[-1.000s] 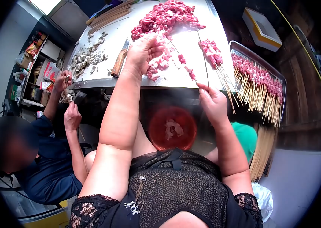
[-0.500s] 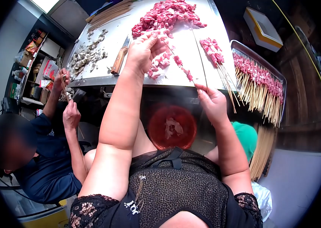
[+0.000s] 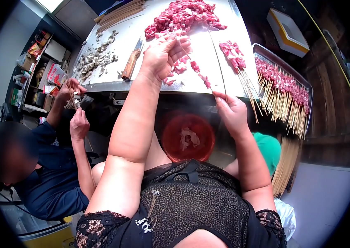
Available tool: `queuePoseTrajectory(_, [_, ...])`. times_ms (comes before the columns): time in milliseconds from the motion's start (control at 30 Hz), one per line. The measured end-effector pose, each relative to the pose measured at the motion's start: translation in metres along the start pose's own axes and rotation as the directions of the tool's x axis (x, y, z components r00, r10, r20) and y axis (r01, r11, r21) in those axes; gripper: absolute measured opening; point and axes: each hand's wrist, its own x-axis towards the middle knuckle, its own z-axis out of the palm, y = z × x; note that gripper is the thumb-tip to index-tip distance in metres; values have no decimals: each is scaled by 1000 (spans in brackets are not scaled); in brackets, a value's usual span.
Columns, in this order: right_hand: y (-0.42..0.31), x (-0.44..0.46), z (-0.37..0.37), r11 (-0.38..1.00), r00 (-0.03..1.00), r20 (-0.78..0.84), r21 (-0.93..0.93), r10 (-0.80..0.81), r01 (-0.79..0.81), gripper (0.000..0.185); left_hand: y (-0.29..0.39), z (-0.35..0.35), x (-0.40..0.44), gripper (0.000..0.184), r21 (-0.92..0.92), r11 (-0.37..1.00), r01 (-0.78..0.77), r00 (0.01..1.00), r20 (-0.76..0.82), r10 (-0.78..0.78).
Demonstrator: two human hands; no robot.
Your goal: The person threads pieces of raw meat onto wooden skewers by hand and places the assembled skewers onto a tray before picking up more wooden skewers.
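My right hand (image 3: 231, 110) is closed on the lower end of a thin skewer (image 3: 192, 63) that carries a few pink pieces of raw meat. A second, bare skewer (image 3: 217, 58) also runs up from those fingers across the table. At the upper end of the meat skewer, my left hand (image 3: 162, 56) is closed with thumb and fingertips together; what lies between them is hidden. Some loose meat pieces (image 3: 180, 65) lie beside and below this hand. Just beyond it rises a large heap of cut raw meat (image 3: 187, 16).
A wooden-handled knife (image 3: 131, 64) and grey-white chopped pieces (image 3: 94, 64) lie left on the white table (image 3: 121, 39). Finished skewers (image 3: 233, 56) rest at right, beside a loaded metal tray (image 3: 310, 95). A red basin (image 3: 169, 142) stands below. A co-worker (image 3: 53, 182) at left handles skewers.
My left hand has shifted slightly right at the skewer's upper end; my right hand stays nearly still. The co-worker's upper hand has moved, and pale pieces now show on the skewers there.
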Motion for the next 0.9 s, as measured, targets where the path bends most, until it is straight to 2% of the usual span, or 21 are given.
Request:
queuePoseTrajectory(100, [4, 0, 2, 1000, 1000, -19, 18, 11, -11, 20, 1, 5, -5, 26, -36, 999, 9, 1000, -11, -10])
queuePoseTrajectory(200, [11, 1, 2, 996, 996, -35, -27, -82, 81, 19, 0, 7, -6, 26, -117, 993, 19, 998, -50, -25])
queuePoseTrajectory(300, [6, 2, 1, 978, 984, -49, -133, -169, 162, 18, -1, 2, -5, 26, -113, 993, 28, 999, -16, -31])
queuePoseTrajectory(367, [0, 3, -2, 922, 955, -43, -278, -294, 271, 18, -2, 3, -7, 25, -86, 996, 38, 999, -13, -40])
queuePoseTrajectory(467, [0, 6, -6, 886, 939, -31, -343, -342, 311, 18, -2, 0, -6, 25, -82, 994, 76, 997, 23, -74])
queuePoseTrajectory(600, [5, 8, -6, 900, 947, -42, -329, -317, 287, 17, -1, 3, -10, 24, -113, 988, 101, 994, 62, -95])
queuePoseTrajectory(700, [7, 8, 0, 938, 959, -53, -227, -279, 261, 17, -3, 5, -9, 24, -83, 993, 88, 995, 54, -84])
queuePoseTrajectory(767, [10, 8, 2, 993, 993, -35, -27, -116, 115, 19, -4, 7, -10, 24, -73, 994, 75, 996, 61, -71])
queuePoseTrajectory(900, [5, 7, 4, 997, 1000, -10, 75, 2, -1, 21, -4, 9, -10, 26, -51, 997, 59, 995, 88, -54])
